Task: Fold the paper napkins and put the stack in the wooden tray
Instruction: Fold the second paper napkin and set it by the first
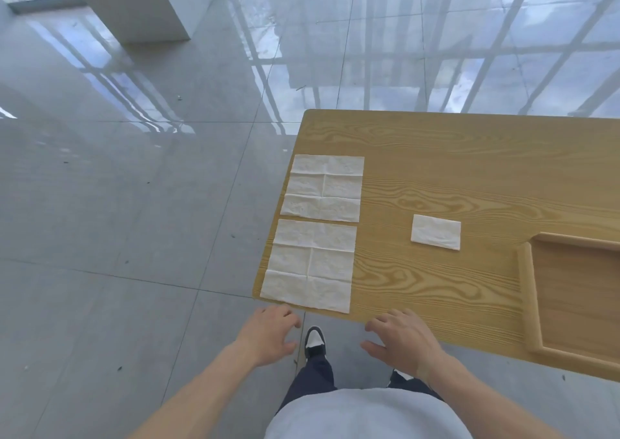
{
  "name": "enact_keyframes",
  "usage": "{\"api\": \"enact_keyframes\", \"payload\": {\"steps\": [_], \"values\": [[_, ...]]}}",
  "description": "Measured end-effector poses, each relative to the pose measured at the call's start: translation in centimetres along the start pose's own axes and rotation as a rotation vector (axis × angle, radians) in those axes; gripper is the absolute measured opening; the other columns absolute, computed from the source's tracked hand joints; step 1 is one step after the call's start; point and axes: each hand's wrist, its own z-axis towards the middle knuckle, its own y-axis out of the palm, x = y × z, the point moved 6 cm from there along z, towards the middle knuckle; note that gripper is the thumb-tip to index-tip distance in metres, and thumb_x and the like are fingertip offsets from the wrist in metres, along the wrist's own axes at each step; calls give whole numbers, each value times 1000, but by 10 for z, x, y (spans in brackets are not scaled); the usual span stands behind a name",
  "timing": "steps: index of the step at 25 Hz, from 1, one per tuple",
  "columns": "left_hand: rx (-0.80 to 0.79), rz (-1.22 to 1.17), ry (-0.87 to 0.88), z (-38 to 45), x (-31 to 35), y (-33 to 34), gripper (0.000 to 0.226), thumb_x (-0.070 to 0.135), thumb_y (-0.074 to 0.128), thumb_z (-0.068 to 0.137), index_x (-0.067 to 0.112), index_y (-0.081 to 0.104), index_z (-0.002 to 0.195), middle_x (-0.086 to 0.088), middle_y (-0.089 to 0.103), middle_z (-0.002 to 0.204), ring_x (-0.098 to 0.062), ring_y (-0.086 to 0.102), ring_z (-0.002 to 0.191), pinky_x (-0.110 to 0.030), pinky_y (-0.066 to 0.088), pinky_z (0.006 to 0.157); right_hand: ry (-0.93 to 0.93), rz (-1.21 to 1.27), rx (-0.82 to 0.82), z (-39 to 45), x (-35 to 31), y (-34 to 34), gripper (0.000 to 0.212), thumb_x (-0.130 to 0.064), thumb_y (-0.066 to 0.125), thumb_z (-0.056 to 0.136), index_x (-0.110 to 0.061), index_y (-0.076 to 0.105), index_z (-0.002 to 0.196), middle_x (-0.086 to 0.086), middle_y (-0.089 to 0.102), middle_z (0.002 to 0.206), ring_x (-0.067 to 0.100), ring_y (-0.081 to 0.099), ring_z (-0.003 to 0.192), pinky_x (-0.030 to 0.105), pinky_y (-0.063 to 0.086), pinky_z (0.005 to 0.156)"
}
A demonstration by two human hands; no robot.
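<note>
- Here, a wooden tabletop (pixel 469 177) fills the right half of the view, over a glossy tiled floor (pixel 134 204).
- Two unfolded napkins lie flat along its 9 o'clock edge: the far napkin (pixel 323 187) sits at 12 o'clock of the near napkin (pixel 310 266), a thin gap between them.
- A folded napkin (pixel 436 231) lies alone at 3 o'clock of the pair, well apart from them.
- The wooden tray (pixel 528 297) sits at 4 o'clock of the folded napkin, cut off by the picture's edge.
- The left hand (pixel 268 334) hovers just off the tabletop's near corner, fingers loosely spread, holding nothing.
- The right hand (pixel 401 338) is spread too and empty; its fingertips seem to reach the tabletop's near edge, though contact is unclear.
</note>
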Motion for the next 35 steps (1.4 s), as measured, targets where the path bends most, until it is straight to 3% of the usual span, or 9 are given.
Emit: {"api": "enact_keyframes", "payload": {"steps": [5, 8, 10, 15, 19, 25, 33, 35], "values": [[13, 43, 113, 15, -59, -11, 35, 36, 59, 88, 27, 55, 122, 3, 51, 129, -18, 46, 121, -35, 34, 101, 86, -24, 71, 34, -29, -6, 45, -58, 39, 91, -26, 63, 112, -7, 69, 102, 21, 58, 97, 35, 43, 81], [98, 98, 180, 25, -68, -21, 28, 33, 61, 88, 22, 57, 114, 1, 51, 125, -20, 48, 115, -33, 36, 97, 114, -46, 169, 34, -40, -10, 25, -45, 76, 75, -23, 70, 87, -8, 68, 80, 19, 61, 75, 31, 49, 62], [133, 131, 249, 33, -97, -22, 27, 34, 60, 89, 20, 55, 111, -1, 51, 122, -22, 48, 112, -33, 36, 96, 136, -24, 263, 59, -65, -4, 30, -36, 87, 63, -22, 70, 84, -7, 68, 81, 19, 62, 72, 31, 50, 59], [213, 193, 257, 40, -93, -19, 40, 40, 62, 87, 19, 51, 119, -4, 50, 122, -25, 48, 111, -36, 38, 95, 244, -33, 302, 63, -67, 1, 41, -26, 88, 57, -20, 71, 94, -3, 70, 97, 23, 66, 86, 35, 52, 70], [222, 228, 217, 45, -92, -13, 42, 34, 63, 86, 15, 49, 121, -7, 50, 123, -29, 48, 110, -38, 40, 92, 348, -21, 291, 67, -69, 3, 47, -16, 90, 54, -18, 71, 97, -1, 70, 96, 25, 66, 81, 36, 53, 67], [329, 190, 233, 36, -90, -14, 28, 19, 73, 69, 15, 64, 94, -5, 63, 97, -26, 60, 85, -36, 49, 71, 383, -19, 331, 68, -75, 5, 41, 7, 78, 54, -18, 70, 86, -1, 67, 84, 26, 62, 73, 37, 50, 62], [508, 21, 330, 18, -93, -5, 2, 18, 62, 83, 17, 62, 82, 2, 63, 87, -21, 57, 75, -32, 46, 69, 390, 157, 464, 42, -75, 13, 20, -6, 81, 73, -21, 70, 78, -10, 67, 75, 22, 61, 75, 32, 46, 64], [558, -41, 349, 10, -95, -3, 11, 21, 52, 90, 20, 60, 82, 5, 62, 85, -19, 55, 74, -30, 43, 71, 397, 200, 474, 36, -74, 12, 19, -8, 81, 74, -22, 70, 80, -11, 67, 75, 20, 61, 75, 32, 45, 64]]}}
